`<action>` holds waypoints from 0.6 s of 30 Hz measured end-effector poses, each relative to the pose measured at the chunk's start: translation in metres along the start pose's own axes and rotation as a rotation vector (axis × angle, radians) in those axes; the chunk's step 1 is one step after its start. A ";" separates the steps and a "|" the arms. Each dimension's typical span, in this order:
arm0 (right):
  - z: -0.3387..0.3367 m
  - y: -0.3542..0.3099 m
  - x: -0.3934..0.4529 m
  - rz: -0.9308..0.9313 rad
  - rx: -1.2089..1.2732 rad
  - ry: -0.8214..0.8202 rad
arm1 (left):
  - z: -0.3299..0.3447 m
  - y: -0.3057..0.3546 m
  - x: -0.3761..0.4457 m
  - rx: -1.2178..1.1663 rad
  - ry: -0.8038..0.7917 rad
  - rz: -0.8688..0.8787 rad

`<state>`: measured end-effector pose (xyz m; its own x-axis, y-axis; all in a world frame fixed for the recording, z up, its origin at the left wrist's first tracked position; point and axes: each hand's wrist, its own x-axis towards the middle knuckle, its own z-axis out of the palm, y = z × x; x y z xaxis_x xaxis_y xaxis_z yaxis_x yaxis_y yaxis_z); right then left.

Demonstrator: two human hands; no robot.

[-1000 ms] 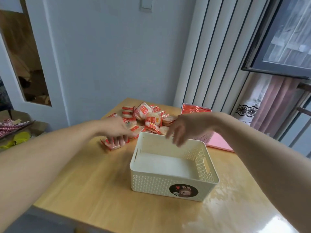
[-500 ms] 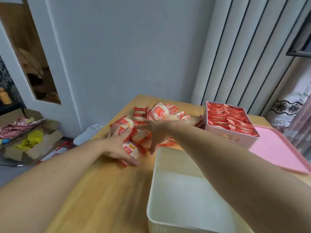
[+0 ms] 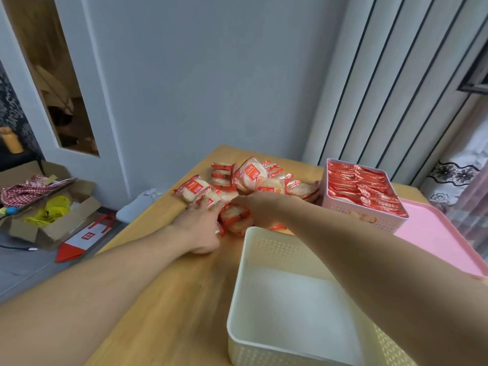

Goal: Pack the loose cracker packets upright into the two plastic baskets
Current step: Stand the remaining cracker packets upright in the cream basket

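A heap of loose red-and-white cracker packets (image 3: 250, 178) lies at the far end of the wooden table (image 3: 169, 299). My left hand (image 3: 202, 228) rests palm down on the packets at the heap's near left edge. My right hand (image 3: 260, 207) closes over packets (image 3: 233, 216) at the heap's near side, fingers curled around them. Between my arms, close to me, stands a cream plastic basket (image 3: 264, 249) with nothing inside. A pink plastic basket (image 3: 369, 215) at the far right is packed full of upright packets.
A pink tray (image 3: 438, 241) lies under and to the right of the pink basket. Left of the table, on the floor, are an open cardboard box (image 3: 47, 210) with cloth and yellow items and a red-and-white paper bag (image 3: 84, 239). A wall and ribbed panel stand behind the table.
Both hands moved from the cream basket's far rim into the packet heap and closed in on the near packets. The camera moved closer and turned left.
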<state>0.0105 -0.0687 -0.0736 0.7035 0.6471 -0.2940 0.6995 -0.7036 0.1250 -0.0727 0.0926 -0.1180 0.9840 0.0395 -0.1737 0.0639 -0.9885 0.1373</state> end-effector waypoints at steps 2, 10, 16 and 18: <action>0.001 -0.001 -0.003 0.003 -0.048 0.050 | -0.001 0.001 -0.004 -0.025 0.076 0.005; -0.012 0.015 -0.029 0.070 0.088 0.318 | -0.006 0.012 -0.008 -0.319 0.353 0.041; -0.037 0.027 -0.064 0.147 0.130 0.515 | -0.032 0.047 -0.011 -0.721 0.521 0.015; -0.053 0.032 -0.085 0.158 0.114 0.560 | -0.045 0.057 -0.016 -0.837 0.538 0.054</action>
<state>-0.0205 -0.1309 0.0058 0.7791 0.5663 0.2689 0.5846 -0.8112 0.0146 -0.0775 0.0418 -0.0636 0.9203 0.2633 0.2895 -0.0901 -0.5772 0.8116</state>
